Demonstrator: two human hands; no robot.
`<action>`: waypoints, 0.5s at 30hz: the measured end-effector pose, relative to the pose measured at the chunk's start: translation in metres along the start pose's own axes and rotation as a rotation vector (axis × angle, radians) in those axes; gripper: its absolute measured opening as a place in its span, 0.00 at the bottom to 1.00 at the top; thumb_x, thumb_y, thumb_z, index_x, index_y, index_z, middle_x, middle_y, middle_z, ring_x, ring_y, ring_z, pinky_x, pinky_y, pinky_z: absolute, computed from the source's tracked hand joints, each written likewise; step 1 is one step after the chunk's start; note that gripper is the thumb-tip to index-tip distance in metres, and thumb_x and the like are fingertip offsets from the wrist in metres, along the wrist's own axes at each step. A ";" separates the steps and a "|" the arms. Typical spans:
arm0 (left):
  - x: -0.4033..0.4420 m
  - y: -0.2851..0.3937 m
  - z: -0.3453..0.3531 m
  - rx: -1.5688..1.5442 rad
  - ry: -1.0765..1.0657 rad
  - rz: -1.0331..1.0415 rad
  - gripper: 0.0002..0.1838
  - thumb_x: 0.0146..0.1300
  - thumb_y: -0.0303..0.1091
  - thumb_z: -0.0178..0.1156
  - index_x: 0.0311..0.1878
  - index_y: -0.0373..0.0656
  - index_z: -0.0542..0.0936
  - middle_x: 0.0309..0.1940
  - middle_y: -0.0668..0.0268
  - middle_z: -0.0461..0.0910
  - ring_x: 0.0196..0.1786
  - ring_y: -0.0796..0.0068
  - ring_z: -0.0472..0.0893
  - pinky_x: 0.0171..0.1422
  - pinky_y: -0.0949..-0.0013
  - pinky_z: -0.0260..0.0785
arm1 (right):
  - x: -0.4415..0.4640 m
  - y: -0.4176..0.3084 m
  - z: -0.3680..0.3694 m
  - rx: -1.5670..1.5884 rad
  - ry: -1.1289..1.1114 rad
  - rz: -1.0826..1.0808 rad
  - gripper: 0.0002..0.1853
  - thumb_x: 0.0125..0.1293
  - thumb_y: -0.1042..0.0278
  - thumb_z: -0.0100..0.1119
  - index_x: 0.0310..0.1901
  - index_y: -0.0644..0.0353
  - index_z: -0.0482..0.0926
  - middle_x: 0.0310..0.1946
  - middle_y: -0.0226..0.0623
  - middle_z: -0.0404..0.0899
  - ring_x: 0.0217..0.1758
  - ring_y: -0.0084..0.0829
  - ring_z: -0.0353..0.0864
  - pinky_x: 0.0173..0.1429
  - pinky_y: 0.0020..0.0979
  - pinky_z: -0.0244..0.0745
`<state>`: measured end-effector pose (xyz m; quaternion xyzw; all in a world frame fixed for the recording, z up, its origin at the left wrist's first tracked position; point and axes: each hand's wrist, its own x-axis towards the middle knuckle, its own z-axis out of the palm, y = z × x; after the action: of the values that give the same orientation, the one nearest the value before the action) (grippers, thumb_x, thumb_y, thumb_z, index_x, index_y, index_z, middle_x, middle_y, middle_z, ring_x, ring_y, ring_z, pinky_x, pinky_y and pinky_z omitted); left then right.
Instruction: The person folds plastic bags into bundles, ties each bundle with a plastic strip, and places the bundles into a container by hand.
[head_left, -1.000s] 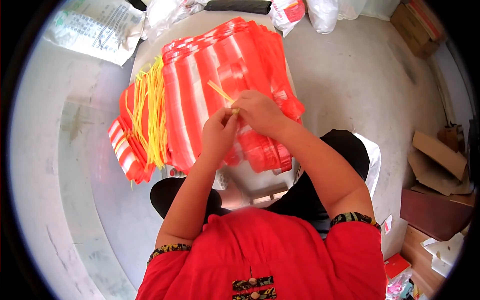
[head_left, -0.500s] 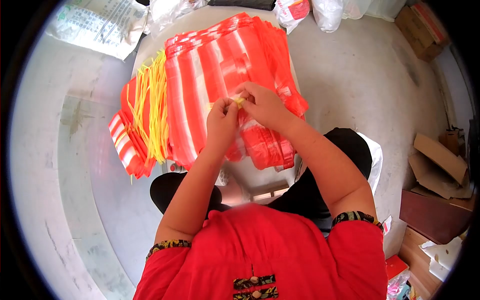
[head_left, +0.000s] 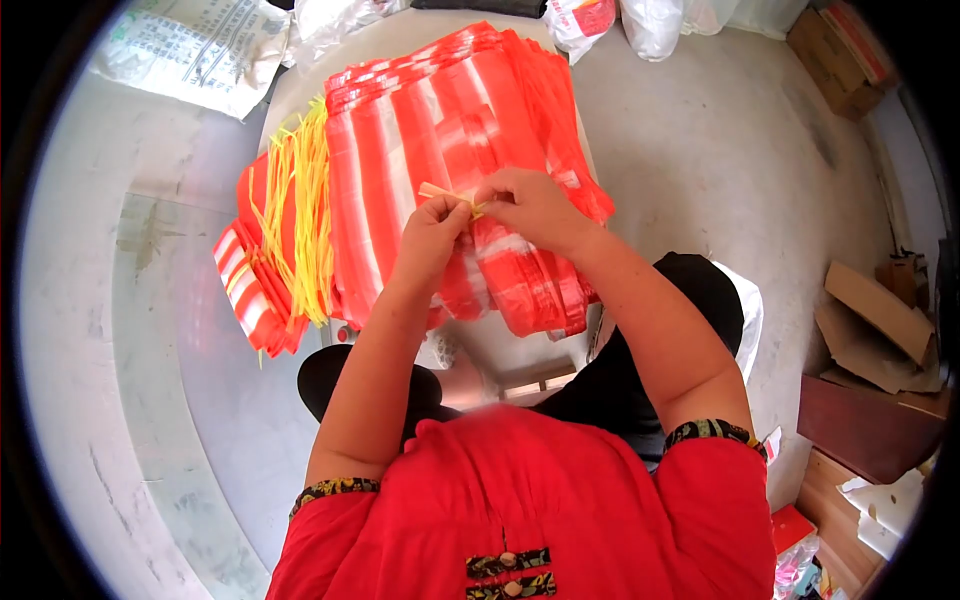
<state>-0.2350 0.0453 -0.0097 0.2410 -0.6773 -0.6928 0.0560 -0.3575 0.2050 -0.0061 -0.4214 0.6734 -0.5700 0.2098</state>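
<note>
A thin yellow strip (head_left: 434,190) is pinched between my left hand (head_left: 432,236) and my right hand (head_left: 530,208), its free end pointing up and left. Both hands are close together, fingers closed on the strip, over the lower middle of a stack of red-and-white striped plastic bags (head_left: 380,165). Left of that stack lies a bundle of loose yellow strips (head_left: 308,210). Beneath and beside the bundle are folded striped bags (head_left: 252,295). The exact crossing of the strip is partly hidden by my fingertips.
White printed sack (head_left: 190,50) at the upper left. White plastic bags (head_left: 652,25) and a rolled black item (head_left: 480,6) lie at the top. Cardboard boxes (head_left: 875,320) stand on the floor at right. My knees are just below the stack.
The strip's free end, upright-slanted a second ago and blurred half a second ago, now lies flatter to the left. Both hands have shifted only slightly and keep their grip.
</note>
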 end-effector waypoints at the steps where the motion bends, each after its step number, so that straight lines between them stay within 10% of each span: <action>1: 0.000 0.001 -0.002 0.014 0.023 -0.008 0.09 0.76 0.36 0.61 0.41 0.42 0.81 0.28 0.73 0.79 0.28 0.83 0.74 0.34 0.77 0.66 | 0.001 0.004 -0.002 -0.006 0.017 -0.031 0.06 0.64 0.76 0.66 0.42 0.64 0.85 0.41 0.36 0.80 0.45 0.29 0.82 0.50 0.29 0.76; 9: 0.008 0.001 -0.011 0.663 0.248 0.200 0.09 0.74 0.34 0.62 0.45 0.36 0.81 0.27 0.68 0.80 0.28 0.79 0.79 0.33 0.72 0.72 | -0.017 0.010 -0.029 -0.292 -0.068 -0.093 0.05 0.62 0.77 0.67 0.40 0.65 0.85 0.48 0.37 0.78 0.50 0.33 0.82 0.55 0.31 0.77; 15: -0.004 -0.006 -0.011 0.459 0.323 0.190 0.13 0.71 0.33 0.63 0.52 0.36 0.81 0.37 0.60 0.85 0.40 0.70 0.84 0.46 0.66 0.76 | -0.029 0.010 -0.028 -0.293 0.106 -0.047 0.19 0.65 0.74 0.66 0.58 0.62 0.79 0.50 0.40 0.80 0.49 0.36 0.83 0.57 0.35 0.78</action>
<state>-0.2256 0.0378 -0.0142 0.2900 -0.8181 -0.4659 0.1718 -0.3653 0.2450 -0.0139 -0.4327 0.7493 -0.4918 0.0969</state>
